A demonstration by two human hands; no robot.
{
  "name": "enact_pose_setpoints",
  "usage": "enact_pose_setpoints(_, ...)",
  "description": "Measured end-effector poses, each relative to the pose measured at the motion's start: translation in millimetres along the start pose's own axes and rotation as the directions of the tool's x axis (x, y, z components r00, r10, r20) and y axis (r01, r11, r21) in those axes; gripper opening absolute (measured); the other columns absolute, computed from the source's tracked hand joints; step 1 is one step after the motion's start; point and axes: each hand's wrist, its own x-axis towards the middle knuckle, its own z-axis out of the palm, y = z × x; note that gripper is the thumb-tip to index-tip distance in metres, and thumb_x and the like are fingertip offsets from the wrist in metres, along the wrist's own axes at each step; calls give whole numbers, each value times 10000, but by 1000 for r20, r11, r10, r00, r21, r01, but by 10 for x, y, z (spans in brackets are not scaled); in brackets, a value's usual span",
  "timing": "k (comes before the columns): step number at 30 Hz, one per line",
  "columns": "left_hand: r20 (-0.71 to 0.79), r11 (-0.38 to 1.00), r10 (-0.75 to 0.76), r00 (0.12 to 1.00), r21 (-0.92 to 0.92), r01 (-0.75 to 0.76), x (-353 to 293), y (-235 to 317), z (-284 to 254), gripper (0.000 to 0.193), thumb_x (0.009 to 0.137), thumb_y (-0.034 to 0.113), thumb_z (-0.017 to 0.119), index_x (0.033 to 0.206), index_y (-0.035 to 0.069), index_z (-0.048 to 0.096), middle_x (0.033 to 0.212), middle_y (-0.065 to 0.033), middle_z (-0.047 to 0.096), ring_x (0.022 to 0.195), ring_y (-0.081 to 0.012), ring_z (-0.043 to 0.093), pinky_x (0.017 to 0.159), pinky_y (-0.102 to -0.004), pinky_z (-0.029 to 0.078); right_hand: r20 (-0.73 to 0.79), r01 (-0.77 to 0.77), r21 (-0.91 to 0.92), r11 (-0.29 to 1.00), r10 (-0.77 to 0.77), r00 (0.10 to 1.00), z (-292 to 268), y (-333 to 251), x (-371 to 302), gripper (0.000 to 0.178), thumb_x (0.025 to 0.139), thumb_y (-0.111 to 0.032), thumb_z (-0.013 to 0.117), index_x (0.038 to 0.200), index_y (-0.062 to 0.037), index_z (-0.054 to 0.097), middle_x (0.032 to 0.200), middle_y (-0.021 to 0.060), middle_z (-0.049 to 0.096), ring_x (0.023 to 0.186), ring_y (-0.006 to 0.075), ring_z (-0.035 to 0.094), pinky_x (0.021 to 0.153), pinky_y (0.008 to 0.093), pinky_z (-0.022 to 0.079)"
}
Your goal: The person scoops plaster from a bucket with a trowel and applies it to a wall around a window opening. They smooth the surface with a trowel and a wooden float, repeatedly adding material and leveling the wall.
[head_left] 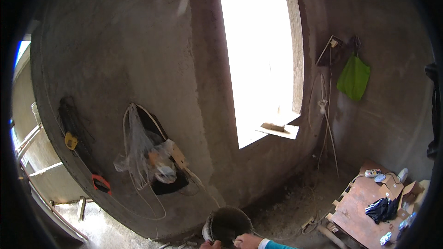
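Observation:
A round bucket (243,216), grey and smeared with dried cement, is at the bottom centre. My left hand (211,245) is at its near left rim, with the fingers curled and partly cut off by the lower edge of the picture. Close by, my right hand (248,240) is closed on the near right rim, its arm in a teal sleeve with a white cuff. The dark inside of the bucket shows no clear contents.
A clear plastic bag (140,145) hangs on the plastered wall beside cables. Further left hangs a handsaw with a red handle (101,184). A green bag (354,78) hangs right of the bright window. Boxes and a dark cloth (382,210) lie on a wooden board (353,211).

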Motion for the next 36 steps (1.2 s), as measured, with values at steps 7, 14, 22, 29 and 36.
enact_pose_setpoints(7, -34, 889, -165, 986, -438, 134, 172, 72, -101, 130, 837, 140, 708, 784, 26, 678, 709, -30, 652, 664, -126, 544, 598, -349, 427, 37, -46, 999, 8, 468, 883, -107, 280, -313, 182, 1047, -241, 606, 915, -120, 636, 730, -42, 588, 620, 72, 559, 518, 272, 462)
enact_pose_setpoints(14, 161, 533, -339, 927, -779, 330, 249, 274, 18, 157, 848, 9, 686, 1000, -24, 711, 944, -31, 739, 826, -138, 647, 788, -287, 503, 21, -26, 1000, 2, 529, 848, -794, 232, -279, 284, 1075, -266, 591, 1166, -4, 652, 746, -10, 568, 538, 47, 502, 415, 222, 381)
enact_pose_setpoints(22, 66, 659, -365, 929, -687, 308, 382, 275, 76, 212, 789, 134, 737, 915, -34, 712, 894, -87, 727, 812, -168, 627, 711, -360, 522, 4, 42, 996, -76, 520, 854, -1690, 496, 174, 342, 1061, -320, 567, 1242, -33, 608, 843, 30, 595, 629, 106, 569, 480, 271, 458)
enact_pose_setpoints(29, -57, 883, -373, 926, -329, 335, 291, -208, -4, 341, 873, 362, 759, 931, 28, 796, 805, -106, 746, 721, -195, 626, 667, -409, 533, -805, 576, 577, 580, 282, 522, -4038, 519, 491, 367, 1083, -300, 590, 1299, -8, 538, 828, 22, 609, 541, 63, 528, 418, 258, 394)
enact_pose_setpoints(36, -107, 793, -549, 829, -378, 477, 254, -746, 11, 301, 874, 288, 766, 804, -3, 735, 760, -86, 704, 694, -177, 626, 639, -381, 498, -673, 32, -552, 833, -424, -606, -6971, 476, 941, 471, 939, -92, 648, 1340, -8, 416, 1113, 225, 620, 918, 329, 677, 847, 436, 569)
